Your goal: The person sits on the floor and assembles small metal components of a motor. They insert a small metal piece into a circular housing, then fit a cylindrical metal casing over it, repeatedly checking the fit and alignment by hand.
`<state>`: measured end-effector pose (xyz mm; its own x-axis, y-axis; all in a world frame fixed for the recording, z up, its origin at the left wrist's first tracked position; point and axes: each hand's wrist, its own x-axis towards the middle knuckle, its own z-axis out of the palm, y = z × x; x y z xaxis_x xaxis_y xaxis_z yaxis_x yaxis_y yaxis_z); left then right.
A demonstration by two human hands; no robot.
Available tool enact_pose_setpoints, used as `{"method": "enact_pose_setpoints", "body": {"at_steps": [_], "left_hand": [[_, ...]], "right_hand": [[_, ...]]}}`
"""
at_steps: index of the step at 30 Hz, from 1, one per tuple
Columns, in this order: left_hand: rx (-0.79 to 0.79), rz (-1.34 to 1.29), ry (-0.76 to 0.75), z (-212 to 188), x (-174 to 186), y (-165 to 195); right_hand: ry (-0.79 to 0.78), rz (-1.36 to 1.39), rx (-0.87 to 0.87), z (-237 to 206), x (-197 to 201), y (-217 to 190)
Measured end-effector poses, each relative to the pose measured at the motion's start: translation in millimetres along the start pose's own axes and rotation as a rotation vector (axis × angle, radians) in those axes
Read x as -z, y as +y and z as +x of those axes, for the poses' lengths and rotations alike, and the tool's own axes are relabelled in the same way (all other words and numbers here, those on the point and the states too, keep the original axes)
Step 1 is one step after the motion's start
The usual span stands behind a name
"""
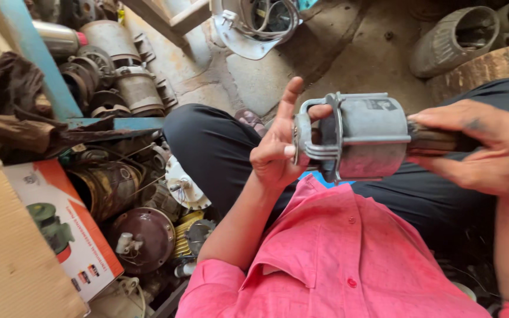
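A grey cylindrical metal motor housing (pixel 367 141) with a bracket-like end piece is held sideways above my lap. My left hand (pixel 278 150) touches its left end, fingers on the metal bracket, index finger pointing up. My right hand (pixel 483 147) grips the dark, worn end of the part on the right. I sit cross-legged in dark trousers and a pink shirt (pixel 337 259).
Old motor parts, rotors and housings (pixel 119 82) are piled at the left. An orange and white printed carton (pixel 66 224) and a brown cardboard box (pixel 7 259) lie at lower left. A white fan housing (pixel 254 26) and a ribbed motor casing (pixel 455 38) rest on the dusty floor ahead.
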<state>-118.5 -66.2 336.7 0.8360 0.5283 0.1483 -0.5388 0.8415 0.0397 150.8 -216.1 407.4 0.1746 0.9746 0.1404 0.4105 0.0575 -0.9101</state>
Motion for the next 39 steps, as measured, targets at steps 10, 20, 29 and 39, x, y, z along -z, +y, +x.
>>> {"method": "enact_pose_setpoints", "body": {"at_steps": [10, 20, 29, 39], "left_hand": [[0.118, 0.267, 0.004, -9.7, -6.1, 0.9], [0.147, 0.278, -0.072, -16.3, 2.5, 1.3], [0.139, 0.192, -0.079, -20.2, 7.4, 0.4], [0.178, 0.249, -0.085, -21.8, 15.3, 0.0]], "right_hand": [[0.032, -0.036, 0.289, 0.9, -36.2, -2.5], [0.110, -0.094, 0.387, -12.3, -50.4, -3.5], [0.139, -0.025, 0.458, -21.4, -56.8, 1.2], [0.158, 0.005, 0.400, -26.6, -58.4, 8.6]]}}
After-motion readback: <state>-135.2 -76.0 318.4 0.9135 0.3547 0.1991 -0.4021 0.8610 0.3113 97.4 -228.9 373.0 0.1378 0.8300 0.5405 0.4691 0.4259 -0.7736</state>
